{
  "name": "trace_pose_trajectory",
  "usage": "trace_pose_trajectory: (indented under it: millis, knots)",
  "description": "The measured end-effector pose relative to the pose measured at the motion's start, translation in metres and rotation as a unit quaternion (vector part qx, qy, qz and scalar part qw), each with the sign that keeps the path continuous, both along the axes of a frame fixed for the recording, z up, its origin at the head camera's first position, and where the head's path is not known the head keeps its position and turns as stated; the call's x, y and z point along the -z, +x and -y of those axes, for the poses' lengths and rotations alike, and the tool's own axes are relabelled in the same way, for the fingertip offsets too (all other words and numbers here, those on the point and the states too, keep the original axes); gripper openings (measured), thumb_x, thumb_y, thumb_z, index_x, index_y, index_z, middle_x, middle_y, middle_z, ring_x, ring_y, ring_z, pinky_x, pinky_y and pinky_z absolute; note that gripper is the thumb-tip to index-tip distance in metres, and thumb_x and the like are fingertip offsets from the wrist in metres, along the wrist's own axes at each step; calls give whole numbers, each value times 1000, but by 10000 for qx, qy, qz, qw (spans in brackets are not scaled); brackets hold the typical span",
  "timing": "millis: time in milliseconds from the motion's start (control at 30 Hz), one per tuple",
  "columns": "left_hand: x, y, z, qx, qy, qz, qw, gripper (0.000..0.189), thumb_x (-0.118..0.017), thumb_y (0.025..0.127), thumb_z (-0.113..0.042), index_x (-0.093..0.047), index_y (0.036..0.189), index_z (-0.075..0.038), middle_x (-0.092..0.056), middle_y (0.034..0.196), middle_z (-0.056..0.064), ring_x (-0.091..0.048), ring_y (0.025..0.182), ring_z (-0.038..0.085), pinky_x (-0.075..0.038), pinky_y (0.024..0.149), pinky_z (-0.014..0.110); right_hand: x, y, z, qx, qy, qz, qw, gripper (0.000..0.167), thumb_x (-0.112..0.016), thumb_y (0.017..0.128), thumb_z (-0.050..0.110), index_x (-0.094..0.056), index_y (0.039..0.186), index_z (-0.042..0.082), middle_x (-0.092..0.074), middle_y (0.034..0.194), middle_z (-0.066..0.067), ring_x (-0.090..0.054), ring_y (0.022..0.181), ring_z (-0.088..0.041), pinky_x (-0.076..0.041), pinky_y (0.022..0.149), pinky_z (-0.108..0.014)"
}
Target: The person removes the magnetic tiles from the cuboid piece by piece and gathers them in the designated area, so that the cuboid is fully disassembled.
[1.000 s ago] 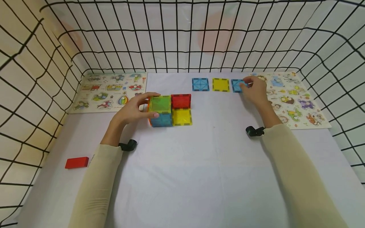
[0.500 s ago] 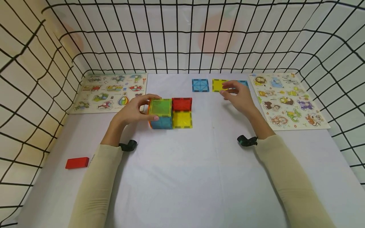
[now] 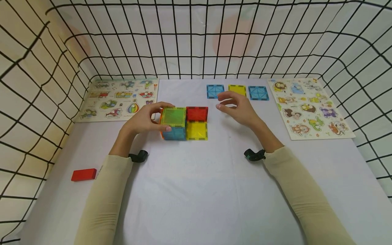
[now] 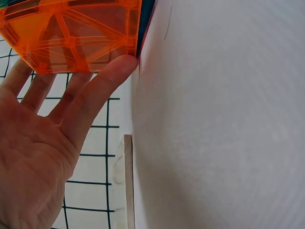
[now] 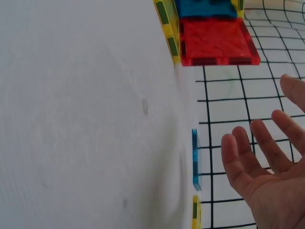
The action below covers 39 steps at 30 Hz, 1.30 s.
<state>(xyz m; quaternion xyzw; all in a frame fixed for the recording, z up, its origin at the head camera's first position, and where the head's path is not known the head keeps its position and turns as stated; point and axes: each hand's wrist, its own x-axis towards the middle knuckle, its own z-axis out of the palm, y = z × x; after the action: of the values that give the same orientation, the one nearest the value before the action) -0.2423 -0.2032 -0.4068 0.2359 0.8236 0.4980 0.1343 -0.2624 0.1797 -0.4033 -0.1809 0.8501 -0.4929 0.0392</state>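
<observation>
My left hand (image 3: 139, 119) grips a cube of see-through magnetic tiles (image 3: 173, 117), thumb at its front and fingers at its back edge. Its top looks yellow-green and its front is blue. The left wrist view shows its orange side tile (image 4: 71, 40). Joined at the cube's right are a flat yellow tile (image 3: 197, 131) and an upright red tile (image 3: 197, 114). My right hand (image 3: 243, 110) hovers empty with loosely bent fingers, right of the red tile. Behind it lie a blue tile (image 3: 215, 91), a partly covered yellow tile (image 3: 239, 89) and another blue tile (image 3: 258, 93).
Picture puzzle boards lie at the back left (image 3: 117, 100) and right (image 3: 309, 109). A red block (image 3: 84, 174) sits beside my left sleeve. Black wire mesh (image 3: 196, 44) walls in the white table (image 3: 196, 194) at the back and sides.
My right hand has left the rightmost blue tile and moved left, past the loose yellow tile, carrying nothing. My left hand stays on the cube.
</observation>
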Motion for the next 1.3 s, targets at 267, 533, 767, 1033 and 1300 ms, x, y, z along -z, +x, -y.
trace_pose_trajectory:
  millis: [267, 533, 767, 1033, 1300]
  knots:
    - [-1, 1, -1, 25, 73, 45, 10000, 69, -93, 75, -22, -63, 136, -32, -62, 134, -7, -53, 120, 26, -62, 78, 40, 1, 6, 10, -239, -7, 3, 9997, 44, -72, 98, 34, -62, 138, 19, -63, 139, -10, -64, 121, -23, -58, 98, -45]
    - [-2, 2, -1, 28, 80, 75, 9999, 70, -93, 75, -23, -62, 137, -33, -60, 137, -9, -53, 121, 26, -61, 78, 41, 3, 10, 18, -470, -160, 10, 9988, 44, -72, 98, 27, -62, 139, 16, -61, 142, -12, -65, 120, -25, -56, 102, -47]
    - [-2, 1, -1, 29, 53, 55, 10000, 69, -93, 76, -24, -62, 137, -34, -60, 138, -9, -53, 122, 26, -61, 79, 42, 6, 11, 23, -624, -219, 2, 9978, 45, -71, 99, 23, -61, 141, 14, -61, 141, -13, -65, 121, -27, -55, 104, -49]
    - [-1, 2, -1, 18, 34, 46, 10000, 67, -92, 76, -25, -63, 136, -34, -62, 133, -9, -52, 119, 25, -58, 78, 43, 7, 12, 30, -821, -235, -52, 9963, 45, -70, 100, 20, -60, 143, 16, -59, 146, -12, -64, 123, -27, -53, 107, -48]
    - [-1, 1, -1, 18, -48, -42, 10000, 67, -92, 76, -27, -63, 135, -36, -62, 134, -10, -51, 120, 25, -56, 77, 44, 9, 11, 38, -961, -181, -145, 9951, 43, -67, 101, 16, -61, 143, 17, -58, 148, -12, -63, 124, -27, -52, 109, -47]
